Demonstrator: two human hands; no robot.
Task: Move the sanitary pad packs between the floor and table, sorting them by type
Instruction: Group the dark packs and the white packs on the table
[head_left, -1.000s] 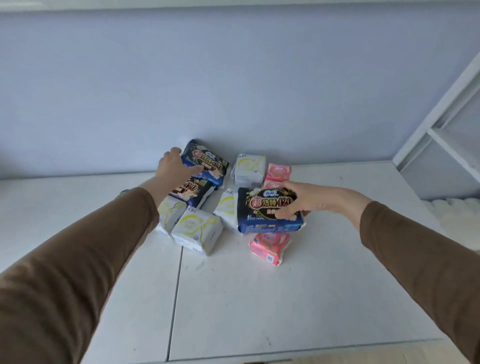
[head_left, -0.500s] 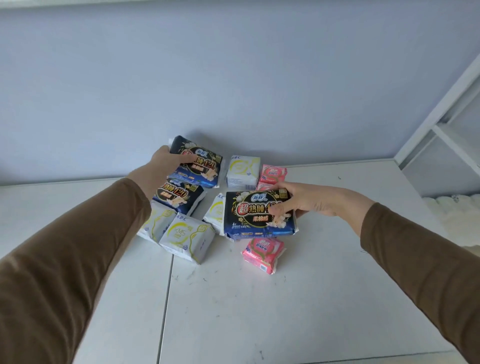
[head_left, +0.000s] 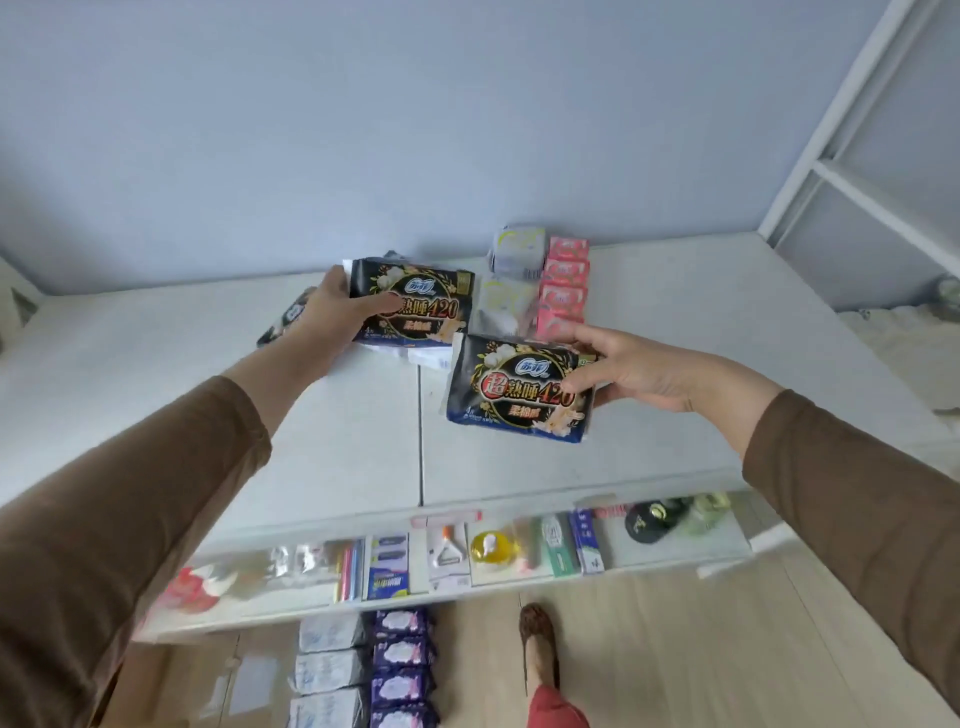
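1. Since the earlier frame, we lifted both dark packs off the pile.
2. Our right hand (head_left: 641, 371) gripped the near pack (head_left: 519, 392), long axis three-to-nine, over the table (head_left: 332, 441).
3. Our left hand (head_left: 332, 312) apparently pinched the far pack (head_left: 415, 306) at eleven o'clock.

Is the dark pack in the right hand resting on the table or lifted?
Cannot tell for sure. The right hand grips the dark pack by its right edge, tilted over the table; any gap beneath is hidden.

White table (head_left: 675, 415) with pink packs (head_left: 563, 291), white packs (head_left: 511, 280) on top.
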